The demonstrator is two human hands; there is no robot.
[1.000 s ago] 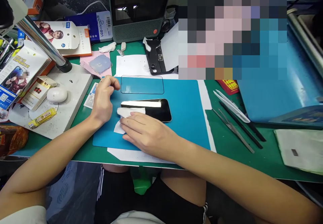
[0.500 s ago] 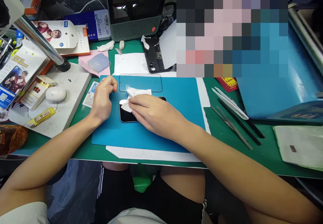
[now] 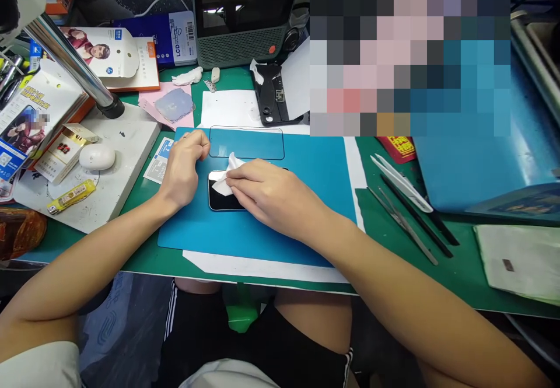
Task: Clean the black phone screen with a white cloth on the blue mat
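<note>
A smartphone (image 3: 225,201) with a black screen lies face up on a blue mat (image 3: 254,237). My right hand (image 3: 273,194) pinches a crumpled white tissue (image 3: 222,186) and presses it on the screen; the hand covers the phone's right part. Just left of the phone, my left hand (image 3: 184,166) is curled into a fist on the mat's edge, with nothing visible in it. Behind the phone, beyond both hands, lies a clear screen protector (image 3: 247,144) with a black border.
To the right lie white tweezers (image 3: 402,184) and metal tweezers (image 3: 405,224). A black phone case (image 3: 272,93) and a pink sheet (image 3: 175,116) are behind the mat. A lamp (image 3: 109,105), earbud case (image 3: 97,156) and yellow lighter (image 3: 72,196) stand on the left.
My right hand has shifted the tissue slightly on the screen, and the tissue is now bunched more narrowly. My left fist stays in place. The view has moved a little.
</note>
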